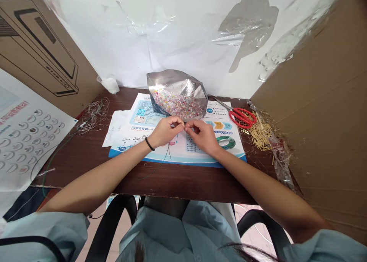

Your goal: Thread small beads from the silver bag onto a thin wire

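Note:
My left hand [166,131] and my right hand [202,135] meet fingertip to fingertip just in front of a silvery bag of beads [179,101]. Both are closed in a pinch, and what sits between the fingertips is too small to make out. A thin dark cord [168,152] hangs below my left hand and trails toward the table's front edge; whether its upper end lies in my fingers is hidden. Beneath both hands lies a printed sheet [160,155] with blue borders. The bag stands open, with many small pink, white and yellow beads showing.
Red-handled scissors [243,117] lie at the right beside a heap of thin gold sticks [259,134] and crumpled clear plastic [282,162]. Tangled clear thread [94,115] is on the left. Cardboard walls [323,101] and a printed carton [43,44] flank the dark wooden table [183,181].

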Tool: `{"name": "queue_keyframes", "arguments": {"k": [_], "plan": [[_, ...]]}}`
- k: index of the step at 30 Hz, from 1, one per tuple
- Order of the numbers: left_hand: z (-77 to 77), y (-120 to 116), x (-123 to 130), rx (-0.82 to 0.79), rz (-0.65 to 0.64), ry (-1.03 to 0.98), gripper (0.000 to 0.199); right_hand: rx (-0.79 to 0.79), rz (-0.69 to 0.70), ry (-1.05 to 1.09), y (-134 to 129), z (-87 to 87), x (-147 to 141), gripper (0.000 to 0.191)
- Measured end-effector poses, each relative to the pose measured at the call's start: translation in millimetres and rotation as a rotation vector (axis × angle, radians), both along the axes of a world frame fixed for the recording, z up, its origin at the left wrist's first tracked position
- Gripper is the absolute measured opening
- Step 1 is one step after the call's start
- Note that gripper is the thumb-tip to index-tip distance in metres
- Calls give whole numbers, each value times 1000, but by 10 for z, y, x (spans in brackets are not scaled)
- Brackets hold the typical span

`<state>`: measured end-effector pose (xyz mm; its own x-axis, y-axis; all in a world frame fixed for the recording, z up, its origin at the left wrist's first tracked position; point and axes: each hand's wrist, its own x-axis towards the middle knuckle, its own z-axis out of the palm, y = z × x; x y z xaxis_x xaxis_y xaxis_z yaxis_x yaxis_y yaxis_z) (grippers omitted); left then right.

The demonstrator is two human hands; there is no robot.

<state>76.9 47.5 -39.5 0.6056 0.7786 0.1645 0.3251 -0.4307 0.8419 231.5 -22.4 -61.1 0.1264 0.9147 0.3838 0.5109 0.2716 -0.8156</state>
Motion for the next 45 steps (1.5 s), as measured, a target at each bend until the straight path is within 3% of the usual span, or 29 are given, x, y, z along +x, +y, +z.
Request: {"name": "queue_keyframes", "arguments": {"k": [3, 6, 10, 16, 19, 22, 30, 34, 37, 41, 45], "plan": [[0, 4, -5, 58, -14, 8, 16, 38, -13, -64, -7, -2, -2, 9], [95, 96, -63, 163, 13, 17, 18, 46, -46, -59, -12, -8, 6, 10], [346, 399, -185, 377, 217, 95, 19, -19, -93, 1, -7, 0, 36, 12], [594, 740, -46, 540, 42, 612, 20, -99, -111, 114, 6, 10, 67, 14], [622, 759, 115, 501, 35, 800, 23, -122, -116, 128, 3, 8, 64, 14], [621, 778, 212, 450, 31, 866, 24, -142, -120, 145, -2, 12, 58, 14], [510, 898, 273, 399, 114, 754, 7, -157, -115, 203, -18, 35, 56, 11], [458, 912, 293, 496, 99, 827, 8, -174, -111, 219, -23, 67, 56, 11], [467, 978, 286, 483, 68, 833, 8, -179, -114, 242, -19, 75, 55, 12], [602, 1032, 191, 369, 24, 610, 8, -165, -103, 246, -10, 48, 58, 13], [721, 831, 23, 134, 33, 301, 16, -159, -104, 233, 3, 15, 72, 12]]}}
